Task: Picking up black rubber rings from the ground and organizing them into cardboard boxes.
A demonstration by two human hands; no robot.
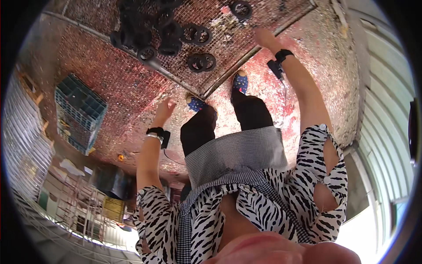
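My left hand hangs over the red-stained floor, left of my knees. Its fingers are loosely bent and a little apart, with nothing seen in them. My right hand reaches forward above the metal-framed mesh panel, near its right edge bar. The fingers of that hand are blurred and hard to make out. Nearest to it on the mesh lies a single black ring. Further left are overlapping black rings, another overlapping pair of rings and a dark heap of similar rings.
A blue-green plastic crate stands on the floor at the left. My blue patterned shoes are at the mesh frame's near corner. Corrugated metal walls rise at right and left. A small orange item lies near dark containers.
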